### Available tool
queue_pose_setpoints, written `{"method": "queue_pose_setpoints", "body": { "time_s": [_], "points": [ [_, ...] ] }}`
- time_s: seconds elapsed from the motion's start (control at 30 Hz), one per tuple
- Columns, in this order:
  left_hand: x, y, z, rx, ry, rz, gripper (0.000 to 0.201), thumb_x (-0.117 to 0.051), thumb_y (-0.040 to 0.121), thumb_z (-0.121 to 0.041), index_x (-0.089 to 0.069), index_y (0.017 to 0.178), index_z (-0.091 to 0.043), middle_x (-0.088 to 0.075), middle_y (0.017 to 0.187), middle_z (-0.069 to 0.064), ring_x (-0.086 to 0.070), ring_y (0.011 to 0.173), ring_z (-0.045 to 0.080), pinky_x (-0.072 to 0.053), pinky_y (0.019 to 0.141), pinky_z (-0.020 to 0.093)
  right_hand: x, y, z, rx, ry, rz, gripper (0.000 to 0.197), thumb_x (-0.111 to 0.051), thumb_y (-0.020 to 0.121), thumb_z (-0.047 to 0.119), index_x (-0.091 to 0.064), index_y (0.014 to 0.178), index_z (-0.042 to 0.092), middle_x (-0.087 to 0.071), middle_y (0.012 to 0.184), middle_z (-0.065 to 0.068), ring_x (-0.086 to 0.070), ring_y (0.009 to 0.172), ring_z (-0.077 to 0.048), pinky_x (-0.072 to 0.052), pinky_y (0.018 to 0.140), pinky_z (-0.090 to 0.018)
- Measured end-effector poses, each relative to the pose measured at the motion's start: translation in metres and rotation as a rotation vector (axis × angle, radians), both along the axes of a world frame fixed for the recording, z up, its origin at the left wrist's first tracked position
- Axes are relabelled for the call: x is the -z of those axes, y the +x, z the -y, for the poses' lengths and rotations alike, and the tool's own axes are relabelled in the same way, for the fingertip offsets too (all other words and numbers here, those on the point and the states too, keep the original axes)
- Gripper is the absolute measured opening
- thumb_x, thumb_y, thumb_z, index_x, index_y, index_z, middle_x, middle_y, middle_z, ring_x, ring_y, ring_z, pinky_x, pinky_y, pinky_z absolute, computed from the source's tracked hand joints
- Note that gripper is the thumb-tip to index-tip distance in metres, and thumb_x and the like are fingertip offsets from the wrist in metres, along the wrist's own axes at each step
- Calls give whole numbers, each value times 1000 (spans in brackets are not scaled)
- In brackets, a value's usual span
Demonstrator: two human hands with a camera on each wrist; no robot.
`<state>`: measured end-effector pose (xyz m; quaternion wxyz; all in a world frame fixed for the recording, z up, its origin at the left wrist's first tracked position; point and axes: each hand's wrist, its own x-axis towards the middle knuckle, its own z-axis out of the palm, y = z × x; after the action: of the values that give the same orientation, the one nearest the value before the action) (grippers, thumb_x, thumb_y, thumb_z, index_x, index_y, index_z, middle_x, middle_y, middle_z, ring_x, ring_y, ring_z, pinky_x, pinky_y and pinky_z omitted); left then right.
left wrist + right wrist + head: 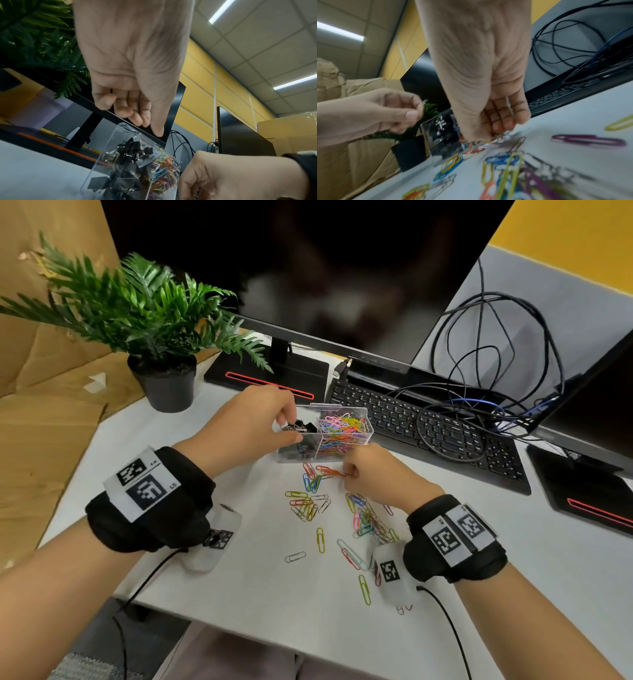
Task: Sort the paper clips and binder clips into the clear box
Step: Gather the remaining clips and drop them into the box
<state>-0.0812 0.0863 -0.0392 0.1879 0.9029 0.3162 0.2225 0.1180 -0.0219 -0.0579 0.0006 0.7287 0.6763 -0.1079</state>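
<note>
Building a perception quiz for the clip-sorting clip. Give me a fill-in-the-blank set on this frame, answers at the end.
1. In the clear box, the compartment on the person's left holds the black ____ clips.
2. The right hand pinches at loose paper clips lying on the ____ desk.
3. The left hand is over the compartment on the ____ side of the box.
4. Behind the box on the right sits a black ____, with cables lying across it.

Missing words: binder; white; left; keyboard

A white desk [445, 594] stood before yellow wall panels [202, 83] — cardboard [41, 412] to the left. Strip lights [221, 12] shone in a tiled ceiling [267, 40].
</note>
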Motion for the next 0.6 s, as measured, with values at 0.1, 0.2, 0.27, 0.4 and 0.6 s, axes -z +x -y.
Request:
{"method": "queue_pose_setpoints", "body": {
  "time_s": [0.1,0.2,0.27,0.4,0.6],
  "points": [
    [-4,0,2,74,-93,-44,16,-77,78,-28,-63,74,-22,-63,68,-8,-56,62,5,-46,59,28,-3,9,5,24,45,-143,9,-60,78,8,-61,71,2,-58,69,-9,-51,67,-24,-43,61,-34],
    [-3,2,7,198,-189,-192,14,-78,78,-29,-67,81,-20,-68,71,-5,-60,55,5,-44,54,15,-12,15,9,49,133,-243,8,-63,80,7,-65,72,6,-56,64,-2,-48,62,-16,-45,63,-33],
    [2,3,9,253,-293,-297,19,-78,78,-29,-68,90,-18,-70,75,-2,-62,54,7,-44,48,12,-24,18,9,77,187,-312,8,-65,81,6,-66,73,7,-57,64,0,-48,60,-12,-42,59,-24],
    [11,4,12,291,-411,-429,26,-78,79,-27,-70,101,-17,-66,87,-3,-67,74,26,-49,47,18,-47,25,1,88,298,-346,8,-64,83,5,-65,75,8,-56,63,3,-46,56,-7,-38,53,-12],
    [13,2,13,379,-410,-592,35,-68,88,-26,-65,122,-33,-53,95,-10,-56,71,8,-48,64,16,-51,24,-27,41,325,-212,5,-61,84,7,-64,79,8,-57,70,0,-51,65,-14,-48,62,-29]
  ]
}}
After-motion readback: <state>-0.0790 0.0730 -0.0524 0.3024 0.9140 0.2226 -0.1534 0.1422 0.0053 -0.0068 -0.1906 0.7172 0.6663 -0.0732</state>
